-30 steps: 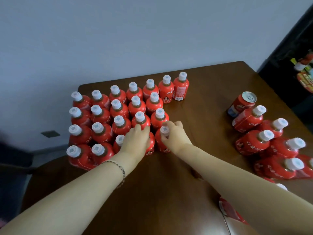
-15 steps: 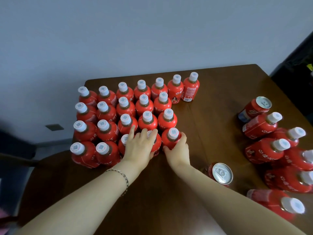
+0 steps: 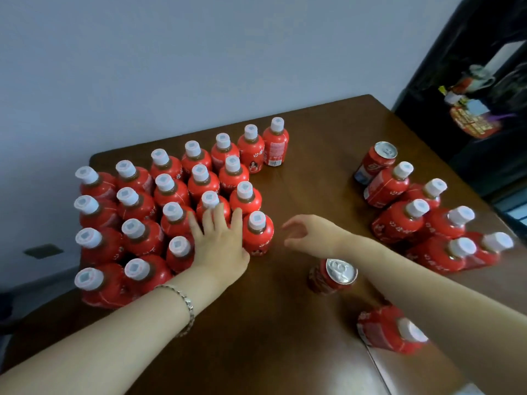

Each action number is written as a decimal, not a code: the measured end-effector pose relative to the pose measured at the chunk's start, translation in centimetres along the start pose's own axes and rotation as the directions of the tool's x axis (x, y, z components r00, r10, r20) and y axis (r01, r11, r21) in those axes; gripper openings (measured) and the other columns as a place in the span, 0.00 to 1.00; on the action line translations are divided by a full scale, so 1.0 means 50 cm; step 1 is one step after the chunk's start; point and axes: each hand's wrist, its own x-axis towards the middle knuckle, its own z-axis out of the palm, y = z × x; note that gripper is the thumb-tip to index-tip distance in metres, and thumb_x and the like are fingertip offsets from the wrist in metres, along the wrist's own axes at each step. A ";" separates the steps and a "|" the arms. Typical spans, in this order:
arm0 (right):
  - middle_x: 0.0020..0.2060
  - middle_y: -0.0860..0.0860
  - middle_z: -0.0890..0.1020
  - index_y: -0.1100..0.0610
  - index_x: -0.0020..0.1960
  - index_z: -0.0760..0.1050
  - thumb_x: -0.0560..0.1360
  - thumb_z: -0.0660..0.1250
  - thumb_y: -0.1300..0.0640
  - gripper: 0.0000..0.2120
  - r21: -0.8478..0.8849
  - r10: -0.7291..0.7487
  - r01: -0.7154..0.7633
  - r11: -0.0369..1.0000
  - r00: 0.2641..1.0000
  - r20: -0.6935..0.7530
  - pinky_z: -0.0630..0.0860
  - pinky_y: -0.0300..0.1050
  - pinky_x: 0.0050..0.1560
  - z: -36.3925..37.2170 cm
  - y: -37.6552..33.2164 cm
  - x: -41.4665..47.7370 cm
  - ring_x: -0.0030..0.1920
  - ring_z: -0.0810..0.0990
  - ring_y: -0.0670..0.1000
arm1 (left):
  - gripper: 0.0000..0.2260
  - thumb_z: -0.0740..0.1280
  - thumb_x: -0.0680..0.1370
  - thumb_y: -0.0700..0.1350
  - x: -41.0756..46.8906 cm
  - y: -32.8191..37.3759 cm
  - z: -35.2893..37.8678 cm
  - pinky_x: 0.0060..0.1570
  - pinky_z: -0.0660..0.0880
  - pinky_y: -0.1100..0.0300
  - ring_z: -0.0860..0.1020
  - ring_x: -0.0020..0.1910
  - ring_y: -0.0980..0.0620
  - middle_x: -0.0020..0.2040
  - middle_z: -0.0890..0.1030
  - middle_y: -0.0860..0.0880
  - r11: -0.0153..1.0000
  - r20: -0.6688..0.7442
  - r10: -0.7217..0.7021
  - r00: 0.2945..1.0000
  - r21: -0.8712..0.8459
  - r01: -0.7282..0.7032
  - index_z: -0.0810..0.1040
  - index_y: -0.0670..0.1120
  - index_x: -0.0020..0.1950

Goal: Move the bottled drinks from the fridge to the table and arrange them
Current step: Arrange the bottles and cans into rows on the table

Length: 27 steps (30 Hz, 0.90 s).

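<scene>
Bottled drinks in rows on the dark brown wooden table (image 3: 299, 178); neither hand holds anything.
The block of red plastic bottles with white caps (image 3: 137, 212) occupies the table's left part. The left hand (image 3: 219, 246) lies on its front row, fingers straight and spread. The right hand (image 3: 310, 232) hovers beside the end bottle (image 3: 258, 233), fingers loosely curled. A red silver-topped can (image 3: 333, 276) stands near it.

Place: plain indoor room, home or office unclear | before me: dark wooden table (image 3: 313, 149) | behind: bare pale wall (image 3: 199, 52), dark plate (image 3: 42, 251) low down | my right: black fridge (image 3: 467, 89), colourful packs inside
</scene>
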 end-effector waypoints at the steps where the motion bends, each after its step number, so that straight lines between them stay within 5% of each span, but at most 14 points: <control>1: 0.58 0.50 0.79 0.53 0.64 0.72 0.76 0.66 0.53 0.17 0.002 -0.003 0.003 1.000 1.000 -0.005 0.74 0.41 0.58 -0.017 0.020 -0.014 0.57 0.78 0.49 | 0.31 0.63 0.75 0.52 0.006 0.019 -0.018 0.71 0.42 0.38 0.52 0.74 0.40 0.74 0.53 0.42 0.998 -0.019 0.058 0.998 0.018 -0.058 0.53 0.49 0.75; 4: 0.57 0.48 0.79 0.52 0.63 0.72 0.77 0.64 0.55 0.15 -0.054 -0.008 0.004 0.999 0.997 -0.081 0.74 0.39 0.58 -0.083 0.093 -0.057 0.56 0.78 0.47 | 0.21 0.61 0.78 0.50 0.031 0.096 -0.061 0.69 0.58 0.48 0.62 0.69 0.44 0.70 0.64 0.45 0.966 -0.004 0.256 0.967 -0.028 -0.256 0.64 0.48 0.70; 6: 0.57 0.48 0.79 0.52 0.62 0.73 0.77 0.63 0.57 0.14 -0.096 0.006 -0.023 0.995 0.984 -0.176 0.74 0.39 0.58 -0.134 0.160 -0.083 0.56 0.78 0.47 | 0.15 0.59 0.79 0.50 0.050 0.167 -0.078 0.55 0.68 0.54 0.71 0.61 0.46 0.62 0.72 0.47 0.941 0.062 0.320 0.945 -0.139 -0.309 0.70 0.48 0.64; 9: 0.59 0.49 0.77 0.53 0.63 0.74 0.77 0.62 0.59 0.14 -0.152 0.052 -0.112 0.982 0.934 -0.353 0.71 0.43 0.59 -0.206 0.283 -0.111 0.60 0.75 0.51 | 0.13 0.59 0.79 0.50 0.075 0.295 -0.083 0.44 0.69 0.57 0.76 0.52 0.48 0.57 0.75 0.48 0.906 0.120 0.380 0.917 -0.247 -0.343 0.70 0.48 0.62; 12: 0.66 0.50 0.70 0.52 0.64 0.73 0.76 0.60 0.62 0.18 -0.144 0.116 -0.203 0.969 0.882 -0.457 0.69 0.48 0.62 -0.273 0.400 -0.116 0.66 0.69 0.55 | 0.16 0.59 0.79 0.48 0.103 0.434 -0.073 0.48 0.72 0.52 0.77 0.54 0.45 0.60 0.73 0.46 0.880 0.129 0.424 0.897 -0.295 -0.373 0.66 0.49 0.67; 15: 0.73 0.50 0.63 0.50 0.70 0.66 0.75 0.59 0.65 0.25 -0.173 0.144 -0.238 0.956 0.890 -0.432 0.64 0.50 0.69 -0.318 0.474 -0.094 0.72 0.62 0.54 | 0.23 0.61 0.78 0.48 0.143 0.547 -0.060 0.54 0.72 0.49 0.73 0.61 0.43 0.66 0.68 0.47 0.859 0.106 0.421 0.901 -0.366 -0.358 0.62 0.53 0.72; 20: 0.69 0.52 0.68 0.48 0.72 0.62 0.74 0.62 0.63 0.29 -0.187 0.098 -0.161 0.969 0.946 -0.310 0.68 0.48 0.65 -0.336 0.512 -0.037 0.68 0.68 0.55 | 0.16 0.61 0.78 0.47 0.189 0.638 -0.050 0.52 0.71 0.50 0.69 0.61 0.42 0.64 0.68 0.47 0.906 0.155 0.376 0.914 -0.269 -0.327 0.69 0.50 0.66; 24: 0.58 0.56 0.73 0.56 0.63 0.69 0.75 0.61 0.61 0.17 -0.293 0.084 -0.194 0.936 0.933 -0.351 0.71 0.48 0.51 -0.326 0.490 -0.020 0.59 0.72 0.58 | 0.12 0.62 0.78 0.43 0.186 0.634 -0.054 0.46 0.70 0.51 0.75 0.52 0.38 0.58 0.68 0.43 0.900 0.189 0.334 0.923 -0.356 -0.252 0.69 0.45 0.60; 27: 0.56 0.57 0.72 0.59 0.61 0.68 0.77 0.58 0.60 0.13 -0.407 0.059 -0.206 0.890 0.936 -0.346 0.71 0.49 0.50 -0.315 0.461 -0.027 0.57 0.72 0.59 | 0.11 0.64 0.77 0.45 0.165 0.593 -0.044 0.46 0.71 0.52 0.76 0.49 0.39 0.54 0.69 0.45 0.877 0.206 0.237 0.949 -0.465 -0.118 0.70 0.46 0.58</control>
